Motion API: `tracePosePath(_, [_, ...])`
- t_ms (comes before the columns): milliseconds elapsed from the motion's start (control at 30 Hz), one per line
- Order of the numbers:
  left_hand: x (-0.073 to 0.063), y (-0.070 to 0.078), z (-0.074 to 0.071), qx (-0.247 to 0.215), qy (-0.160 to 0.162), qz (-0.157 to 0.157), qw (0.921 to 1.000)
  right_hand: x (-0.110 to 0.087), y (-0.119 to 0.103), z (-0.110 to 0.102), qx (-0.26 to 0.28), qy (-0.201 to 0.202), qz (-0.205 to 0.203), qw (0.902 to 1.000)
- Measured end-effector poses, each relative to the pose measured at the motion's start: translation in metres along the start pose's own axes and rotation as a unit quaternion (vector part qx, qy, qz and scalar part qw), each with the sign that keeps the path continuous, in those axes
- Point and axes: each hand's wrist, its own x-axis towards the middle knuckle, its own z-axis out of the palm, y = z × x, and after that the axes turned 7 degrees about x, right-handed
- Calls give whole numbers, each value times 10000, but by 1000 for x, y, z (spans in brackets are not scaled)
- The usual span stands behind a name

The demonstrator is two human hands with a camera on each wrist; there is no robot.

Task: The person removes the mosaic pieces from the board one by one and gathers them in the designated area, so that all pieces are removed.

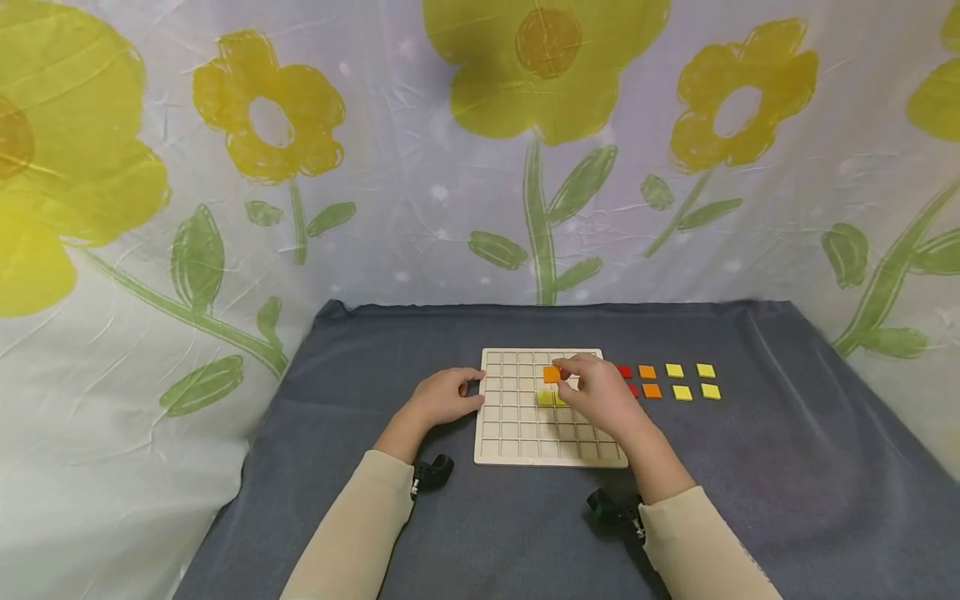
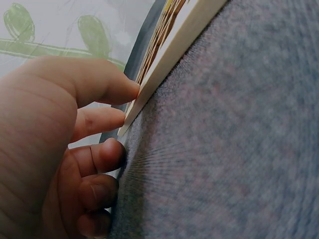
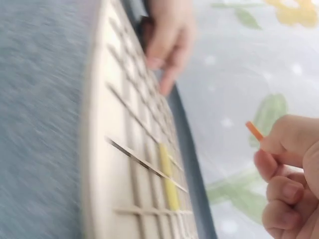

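Observation:
My right hand (image 1: 603,396) pinches an orange square tile (image 1: 552,374) between thumb and finger, above the upper middle of a pale wooden grid board (image 1: 510,429). In the right wrist view the tile (image 3: 254,130) shows edge-on at the fingertips, apart from the board. Two yellow tiles (image 1: 545,398) lie side by side in the grid, one partly covered by the right hand. At the board's left edge rests my left hand (image 1: 442,397). Its thumb and a finger touch the board's side (image 2: 164,67) in the left wrist view, while the other fingers bend loosely below.
Right of the board, loose tiles lie in two rows: red tiles (image 1: 625,372) partly behind the right hand, then orange tiles (image 1: 652,391) and yellow tiles (image 1: 682,392). A dark grey cloth (image 1: 480,533) covers the table. Behind it hangs a flower-printed curtain (image 1: 390,208).

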Motion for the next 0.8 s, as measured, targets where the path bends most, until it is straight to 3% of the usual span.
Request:
tracePosePath(500, [-1, 1, -2, -71, -7, -8, 10000, -11, 19, -60, 762, -295, 922, 9924])
tracePosePath(800, [0, 1, -1, -48, -7, -1, 10000, -21, 30, -83, 603, -341, 1245, 9898])
